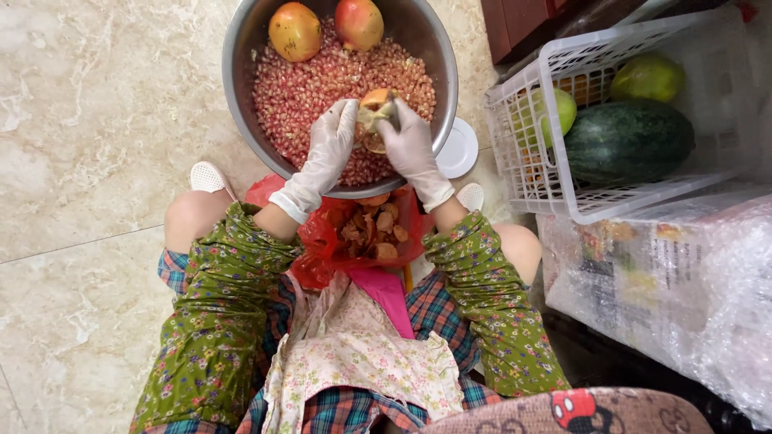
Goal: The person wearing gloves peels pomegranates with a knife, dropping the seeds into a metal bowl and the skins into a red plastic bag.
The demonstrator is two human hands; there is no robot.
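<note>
Seen from above, a person is sitting low over a marble-patterned floor (96,120), both hands in thin white gloves and both forearms in green flowered sleeve covers. The left hand (334,137) and the right hand (410,141) are meeting over a large steel bowl (438,48), and together they are gripping a broken piece of pomegranate (376,108); the left hand's fingers are curling against its near side while the right hand is wrapping around its other side from above. The piece is hanging just over the heap of loose red seeds (322,80) that is filling the bowl. Two whole pomegranates (295,30) are resting on the seeds at the far edge of the bowl, side by side. Between the person's knees, touching the bowl's near rim, a red plastic bag (322,241) is lying open with brownish peel scraps (374,229) inside. To the right, a white plastic basket (555,193) is holding a dark green watermelon (627,141) and some pale green round fruits (647,76), and a small white lid (460,149) is lying on the floor between bowl and basket.
</note>
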